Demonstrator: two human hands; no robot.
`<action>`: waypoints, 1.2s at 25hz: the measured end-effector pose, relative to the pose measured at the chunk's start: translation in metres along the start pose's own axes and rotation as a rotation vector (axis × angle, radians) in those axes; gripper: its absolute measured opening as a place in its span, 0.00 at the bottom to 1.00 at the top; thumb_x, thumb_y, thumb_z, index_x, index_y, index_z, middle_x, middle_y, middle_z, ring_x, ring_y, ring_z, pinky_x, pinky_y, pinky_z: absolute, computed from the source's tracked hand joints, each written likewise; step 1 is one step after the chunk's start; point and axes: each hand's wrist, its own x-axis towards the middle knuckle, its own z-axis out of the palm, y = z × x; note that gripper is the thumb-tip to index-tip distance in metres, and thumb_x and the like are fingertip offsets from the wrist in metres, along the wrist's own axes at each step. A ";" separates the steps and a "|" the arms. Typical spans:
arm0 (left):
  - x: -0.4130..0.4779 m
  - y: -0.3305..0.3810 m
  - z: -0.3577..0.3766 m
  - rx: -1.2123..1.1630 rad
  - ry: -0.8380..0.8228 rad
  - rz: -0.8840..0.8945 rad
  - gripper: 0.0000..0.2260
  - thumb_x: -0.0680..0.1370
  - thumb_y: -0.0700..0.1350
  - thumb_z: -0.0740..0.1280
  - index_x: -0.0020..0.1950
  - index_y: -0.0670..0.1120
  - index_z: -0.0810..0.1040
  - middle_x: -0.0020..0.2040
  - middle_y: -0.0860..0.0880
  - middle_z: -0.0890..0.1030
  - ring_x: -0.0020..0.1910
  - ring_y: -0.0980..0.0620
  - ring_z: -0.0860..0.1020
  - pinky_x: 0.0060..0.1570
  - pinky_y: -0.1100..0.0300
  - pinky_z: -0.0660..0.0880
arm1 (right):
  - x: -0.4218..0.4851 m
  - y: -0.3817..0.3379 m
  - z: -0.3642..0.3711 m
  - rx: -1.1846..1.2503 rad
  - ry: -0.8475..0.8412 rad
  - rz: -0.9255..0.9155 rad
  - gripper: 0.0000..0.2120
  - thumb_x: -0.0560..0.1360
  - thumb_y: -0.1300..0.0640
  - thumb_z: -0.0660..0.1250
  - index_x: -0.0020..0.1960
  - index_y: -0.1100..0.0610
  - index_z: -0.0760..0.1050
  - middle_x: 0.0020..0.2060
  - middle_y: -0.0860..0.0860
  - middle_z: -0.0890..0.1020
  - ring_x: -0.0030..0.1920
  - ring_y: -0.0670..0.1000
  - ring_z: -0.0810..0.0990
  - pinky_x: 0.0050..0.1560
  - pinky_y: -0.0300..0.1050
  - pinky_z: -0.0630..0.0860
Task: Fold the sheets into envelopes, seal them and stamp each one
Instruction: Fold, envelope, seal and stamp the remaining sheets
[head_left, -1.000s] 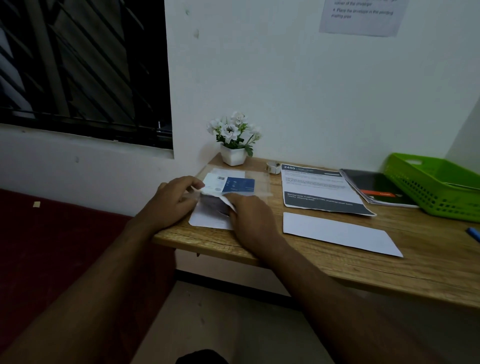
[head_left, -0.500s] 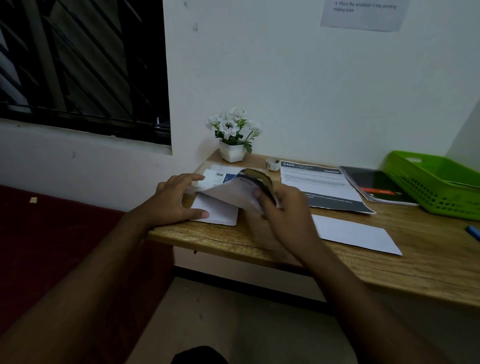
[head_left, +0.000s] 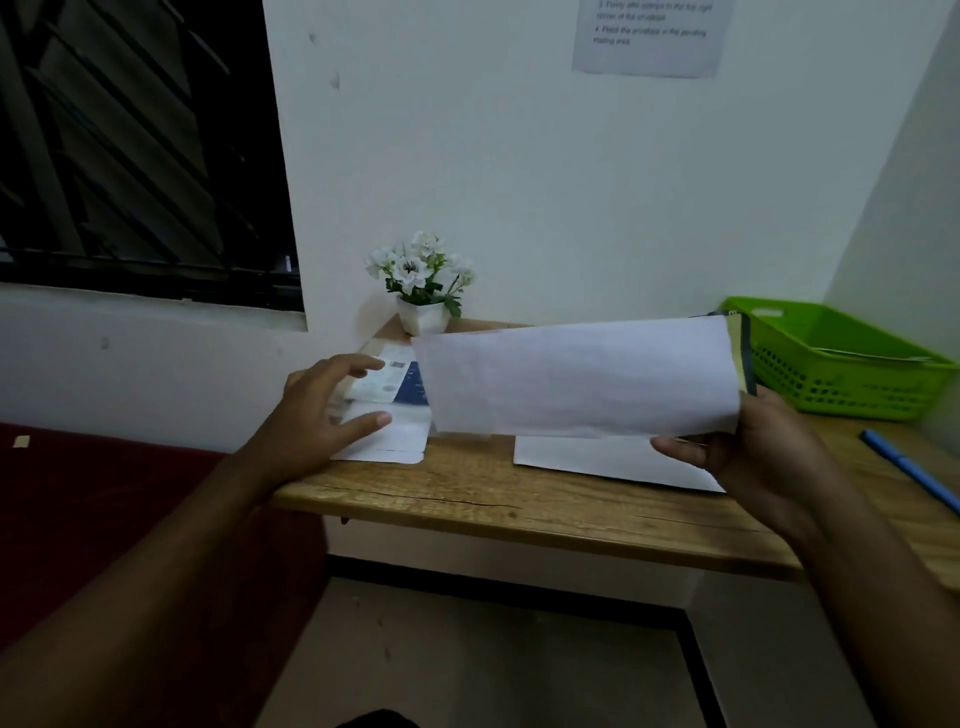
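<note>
The right hand (head_left: 763, 457) grips the lower right corner of a white sheet (head_left: 582, 382), fingers curled under its edge, and holds it raised above the wooden surface (head_left: 519, 512), tilted toward the camera. A dark and yellowish strip shows along the sheet's right end. The left hand (head_left: 324, 410) lies with fingers straight and spread on a white paper (head_left: 389, 447) at the surface's left end, its fingertips touching a printed card with a blue panel (head_left: 408, 382). 1 white envelope (head_left: 597, 460) lies flat under the raised sheet. A small white pot of flowers (head_left: 423, 283) stands against the wall, a green basket (head_left: 841, 364) sits at the right, and a blue pen (head_left: 909, 467) lies near it.
</note>
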 end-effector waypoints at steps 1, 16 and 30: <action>0.000 0.012 0.008 -0.122 0.033 0.017 0.25 0.69 0.61 0.68 0.65 0.57 0.70 0.63 0.58 0.74 0.62 0.57 0.72 0.62 0.50 0.70 | 0.004 0.002 -0.007 0.061 0.007 0.042 0.15 0.78 0.66 0.56 0.57 0.57 0.78 0.46 0.52 0.86 0.43 0.51 0.86 0.36 0.45 0.82; 0.060 0.072 0.067 0.045 0.229 0.038 0.31 0.68 0.58 0.73 0.67 0.50 0.68 0.64 0.49 0.72 0.61 0.53 0.71 0.60 0.49 0.68 | 0.081 0.020 -0.060 -0.338 0.045 0.027 0.13 0.74 0.62 0.69 0.58 0.60 0.79 0.41 0.53 0.86 0.38 0.49 0.84 0.34 0.45 0.81; 0.100 0.114 0.145 0.487 0.059 0.591 0.44 0.64 0.68 0.65 0.74 0.46 0.60 0.66 0.48 0.71 0.65 0.50 0.68 0.69 0.43 0.55 | 0.116 0.058 -0.060 -0.366 0.004 -0.234 0.11 0.72 0.64 0.72 0.54 0.55 0.81 0.45 0.48 0.87 0.46 0.50 0.86 0.41 0.45 0.82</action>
